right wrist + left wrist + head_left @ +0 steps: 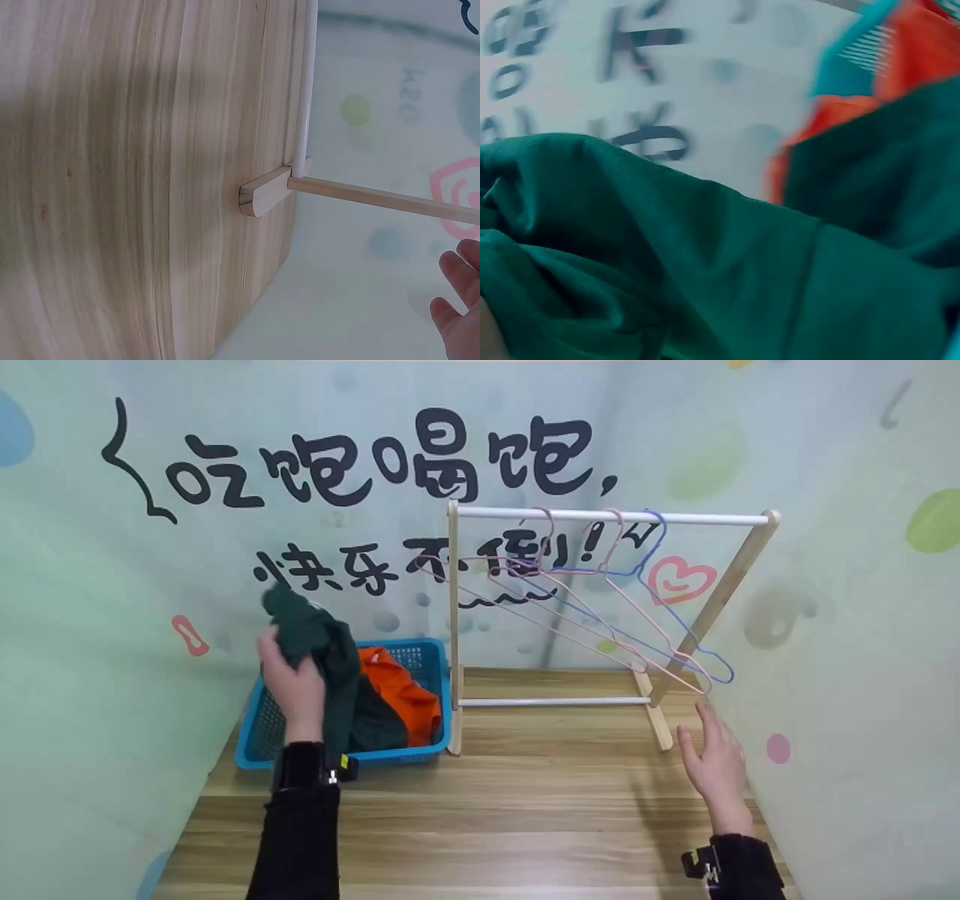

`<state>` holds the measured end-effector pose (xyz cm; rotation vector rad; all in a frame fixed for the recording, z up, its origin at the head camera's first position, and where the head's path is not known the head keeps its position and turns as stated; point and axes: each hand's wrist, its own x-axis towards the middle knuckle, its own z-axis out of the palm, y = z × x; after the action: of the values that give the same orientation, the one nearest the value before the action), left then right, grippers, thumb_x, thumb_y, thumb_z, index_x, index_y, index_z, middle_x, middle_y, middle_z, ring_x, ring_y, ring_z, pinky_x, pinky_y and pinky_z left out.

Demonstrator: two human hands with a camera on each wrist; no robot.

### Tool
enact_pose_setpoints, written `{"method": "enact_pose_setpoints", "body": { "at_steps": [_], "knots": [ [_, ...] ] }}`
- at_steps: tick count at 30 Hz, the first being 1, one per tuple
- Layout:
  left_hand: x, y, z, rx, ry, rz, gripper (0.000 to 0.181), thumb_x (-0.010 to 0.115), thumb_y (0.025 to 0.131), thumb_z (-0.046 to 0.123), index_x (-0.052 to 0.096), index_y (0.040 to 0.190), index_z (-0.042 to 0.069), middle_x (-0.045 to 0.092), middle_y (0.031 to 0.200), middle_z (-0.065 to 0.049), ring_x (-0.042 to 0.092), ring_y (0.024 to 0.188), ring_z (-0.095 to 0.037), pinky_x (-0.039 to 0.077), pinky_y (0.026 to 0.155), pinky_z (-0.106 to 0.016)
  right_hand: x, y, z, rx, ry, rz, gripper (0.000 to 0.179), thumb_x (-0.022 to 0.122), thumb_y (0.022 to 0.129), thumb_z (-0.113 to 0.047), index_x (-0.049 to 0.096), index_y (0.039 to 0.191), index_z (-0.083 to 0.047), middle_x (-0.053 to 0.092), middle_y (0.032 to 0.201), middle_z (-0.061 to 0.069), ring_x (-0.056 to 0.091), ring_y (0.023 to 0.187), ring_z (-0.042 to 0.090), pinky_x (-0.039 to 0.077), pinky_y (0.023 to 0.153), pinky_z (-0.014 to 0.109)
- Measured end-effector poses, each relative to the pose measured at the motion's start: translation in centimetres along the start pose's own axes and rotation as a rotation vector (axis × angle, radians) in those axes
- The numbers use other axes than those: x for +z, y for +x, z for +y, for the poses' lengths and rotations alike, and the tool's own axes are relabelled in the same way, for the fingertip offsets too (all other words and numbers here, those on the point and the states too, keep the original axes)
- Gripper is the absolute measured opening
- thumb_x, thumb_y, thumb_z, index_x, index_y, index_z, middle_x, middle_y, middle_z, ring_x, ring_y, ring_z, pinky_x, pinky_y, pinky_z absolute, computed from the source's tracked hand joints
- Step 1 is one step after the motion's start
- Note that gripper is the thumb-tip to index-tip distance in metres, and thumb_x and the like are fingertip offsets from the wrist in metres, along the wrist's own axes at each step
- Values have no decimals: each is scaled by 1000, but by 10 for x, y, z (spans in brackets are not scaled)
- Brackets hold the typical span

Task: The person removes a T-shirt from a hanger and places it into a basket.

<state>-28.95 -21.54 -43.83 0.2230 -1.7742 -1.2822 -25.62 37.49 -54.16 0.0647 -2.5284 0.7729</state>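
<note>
In the head view my left hand grips a dark green garment and holds it up over the left part of a blue plastic basket. The cloth's lower part hangs down into the basket, next to an orange garment. Green folds fill much of the left wrist view, hiding most of the fingers. My right hand holds nothing, its fingers extended near the right foot of a small clothes rack. That hand shows only at the edge of the right wrist view.
Two pink hangers and a blue hanger hang from the rack's white top bar. The rack and basket stand on a wood-grain tabletop. Printed wall panels enclose the back and sides.
</note>
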Motion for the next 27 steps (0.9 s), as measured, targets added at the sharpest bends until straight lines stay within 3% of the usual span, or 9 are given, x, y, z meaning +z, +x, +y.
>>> {"method": "enact_pose_setpoints", "body": {
  "at_steps": [5, 8, 15, 22, 27],
  "knots": [
    [18, -25, -33, 101, 339, -164, 45, 67, 79, -11, 65, 121, 4, 55, 137, -15, 44, 126, -41, 31, 105, -57, 1, -1, 1, -5, 9, -2, 55, 56, 100, -27, 44, 143, 4, 41, 146, 31, 40, 129, 52, 29, 103, 66],
    [28, -42, -42, 69, 475, -258, 47, 72, 78, -7, 69, 120, 14, 51, 142, -12, 40, 125, -42, 32, 97, -62, 2, -2, 1, -2, 18, -17, 55, 56, 100, -27, 43, 143, 4, 40, 147, 31, 39, 130, 52, 28, 104, 65],
    [49, -79, -49, -31, 547, -576, 57, 70, 83, -1, 60, 136, 16, 38, 153, -15, 36, 132, -43, 34, 103, -60, 4, -4, 2, 17, 12, -51, 56, 56, 101, -27, 41, 145, 4, 38, 148, 31, 37, 132, 52, 27, 105, 67],
    [61, -107, -54, -131, 641, -932, 62, 67, 94, 21, 44, 150, 11, 16, 162, -20, 15, 145, -45, 27, 108, -65, 10, -6, -1, 17, -29, -76, 55, 56, 100, -26, 41, 146, 2, 41, 147, 29, 42, 128, 51, 31, 102, 65],
    [63, -118, -51, -121, 716, -1070, 61, 56, 100, 43, 47, 146, 5, 23, 159, -23, 15, 145, -45, 26, 110, -62, 16, -8, -5, -10, -13, -89, 56, 54, 101, -29, 41, 145, 3, 43, 145, 30, 43, 126, 51, 31, 103, 64]
  ]
}}
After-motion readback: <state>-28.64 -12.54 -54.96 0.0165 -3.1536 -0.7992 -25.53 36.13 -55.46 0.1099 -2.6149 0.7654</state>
